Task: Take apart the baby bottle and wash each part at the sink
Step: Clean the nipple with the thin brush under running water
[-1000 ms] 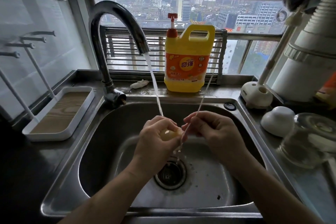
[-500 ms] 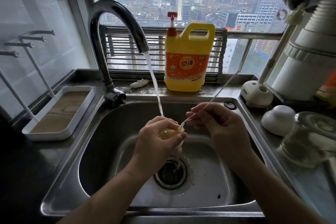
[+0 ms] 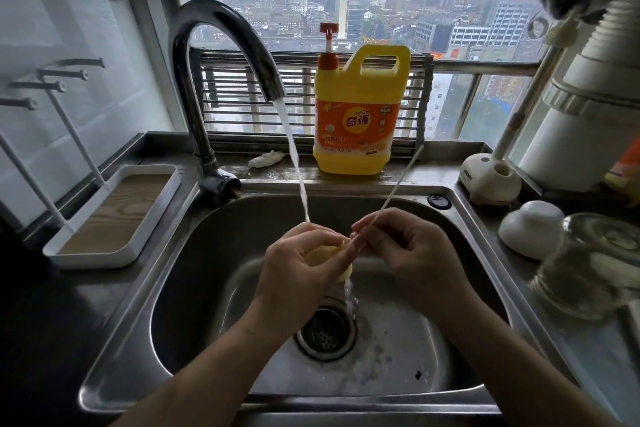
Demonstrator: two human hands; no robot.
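The left hand (image 3: 294,274) is curled round a small yellowish bottle part (image 3: 323,255), holding it over the sink (image 3: 214,253) right where the tap's stream (image 3: 294,156) lands. The right hand (image 3: 412,253) pinches a thin white rod (image 3: 397,184) (a straw or a narrow brush, I cannot tell which), its lower end touching the yellow part and its upper end slanting up toward the detergent jug (image 3: 360,114).

I see 3 risks. The wet, soft part could slip from the left hand and drop onto the drain (image 3: 325,333) directly below. The rod is held near 1 end only, so a sideways push could bend it or flick it loose. Water striking the curved part may spray onto the tabletop (image 3: 571,350), where the glass bottle body (image 3: 588,263) and white cap (image 3: 530,229) sit near the sink's edge, within reach of a swinging elbow.
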